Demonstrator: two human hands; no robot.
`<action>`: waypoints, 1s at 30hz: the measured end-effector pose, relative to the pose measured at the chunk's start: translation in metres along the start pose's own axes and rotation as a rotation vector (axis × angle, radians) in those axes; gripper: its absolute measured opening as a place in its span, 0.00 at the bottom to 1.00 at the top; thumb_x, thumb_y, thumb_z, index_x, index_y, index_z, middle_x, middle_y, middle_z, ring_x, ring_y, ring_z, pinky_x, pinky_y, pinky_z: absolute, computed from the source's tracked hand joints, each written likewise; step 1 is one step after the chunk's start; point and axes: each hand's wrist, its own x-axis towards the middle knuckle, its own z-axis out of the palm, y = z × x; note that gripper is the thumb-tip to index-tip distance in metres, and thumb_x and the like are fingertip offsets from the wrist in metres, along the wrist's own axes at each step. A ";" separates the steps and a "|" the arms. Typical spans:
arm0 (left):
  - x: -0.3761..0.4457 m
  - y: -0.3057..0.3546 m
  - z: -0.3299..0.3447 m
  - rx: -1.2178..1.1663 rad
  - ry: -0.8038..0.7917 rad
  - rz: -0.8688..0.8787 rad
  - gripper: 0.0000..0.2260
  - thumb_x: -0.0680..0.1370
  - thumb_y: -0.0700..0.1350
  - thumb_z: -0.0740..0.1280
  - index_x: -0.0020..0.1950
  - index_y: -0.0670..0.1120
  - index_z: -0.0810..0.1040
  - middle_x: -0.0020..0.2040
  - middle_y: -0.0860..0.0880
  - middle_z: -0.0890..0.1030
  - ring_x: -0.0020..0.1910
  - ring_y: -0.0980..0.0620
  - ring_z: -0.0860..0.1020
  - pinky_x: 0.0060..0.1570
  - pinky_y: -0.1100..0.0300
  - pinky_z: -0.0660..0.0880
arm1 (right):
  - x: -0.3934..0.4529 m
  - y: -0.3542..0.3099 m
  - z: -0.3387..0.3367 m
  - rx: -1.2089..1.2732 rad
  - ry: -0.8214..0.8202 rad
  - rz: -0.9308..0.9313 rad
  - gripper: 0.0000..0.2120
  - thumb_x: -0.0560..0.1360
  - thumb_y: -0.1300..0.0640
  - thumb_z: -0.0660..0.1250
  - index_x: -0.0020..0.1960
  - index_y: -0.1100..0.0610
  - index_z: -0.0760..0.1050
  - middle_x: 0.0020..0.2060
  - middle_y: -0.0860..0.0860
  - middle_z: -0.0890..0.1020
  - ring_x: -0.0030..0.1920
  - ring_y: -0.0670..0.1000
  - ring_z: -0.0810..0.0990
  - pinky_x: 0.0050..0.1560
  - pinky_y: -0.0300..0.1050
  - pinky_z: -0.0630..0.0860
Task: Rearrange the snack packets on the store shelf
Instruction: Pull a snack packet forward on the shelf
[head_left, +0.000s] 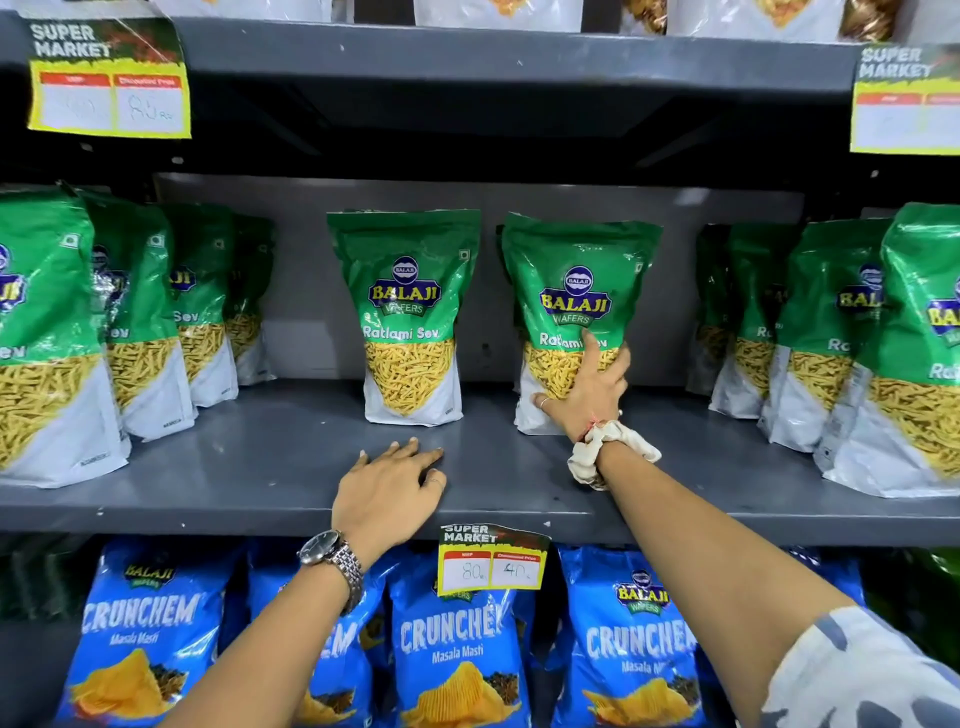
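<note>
Two green Ratlami Sev packets stand upright at the middle of the grey shelf (260, 467). My right hand (587, 395) presses flat against the lower front of the right packet (576, 280), fingers spread over it. The left packet (410, 312) stands free, a gap apart. My left hand (389, 493) rests palm down on the shelf's front edge below that packet, holding nothing. A watch is on the left wrist, a white scrunchie on the right.
Rows of the same green packets (135, 322) fill the shelf's left side and right side (831, 338). Blue Crunchem packets (452, 649) line the shelf below. A price tag (491, 561) hangs on the shelf edge. Another shelf board (519, 57) is overhead.
</note>
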 end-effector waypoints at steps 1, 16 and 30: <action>0.000 0.000 0.000 -0.002 -0.002 0.000 0.20 0.80 0.52 0.52 0.72 0.57 0.65 0.77 0.52 0.62 0.76 0.52 0.59 0.76 0.49 0.53 | -0.003 0.001 -0.005 0.007 -0.004 -0.007 0.50 0.62 0.52 0.79 0.75 0.48 0.53 0.74 0.64 0.48 0.67 0.70 0.61 0.62 0.63 0.69; -0.001 0.002 -0.006 0.027 -0.094 0.002 0.21 0.80 0.52 0.50 0.74 0.56 0.62 0.78 0.51 0.59 0.77 0.50 0.57 0.76 0.46 0.52 | -0.054 0.011 -0.073 0.125 -0.064 -0.075 0.51 0.59 0.46 0.81 0.73 0.44 0.56 0.72 0.59 0.52 0.70 0.65 0.61 0.68 0.58 0.65; -0.003 0.003 -0.011 0.033 -0.112 0.013 0.21 0.80 0.52 0.49 0.74 0.56 0.62 0.78 0.51 0.59 0.77 0.50 0.58 0.76 0.45 0.52 | -0.077 0.004 -0.098 -0.047 -0.037 -0.076 0.49 0.58 0.37 0.77 0.73 0.41 0.57 0.70 0.58 0.59 0.66 0.63 0.69 0.55 0.59 0.76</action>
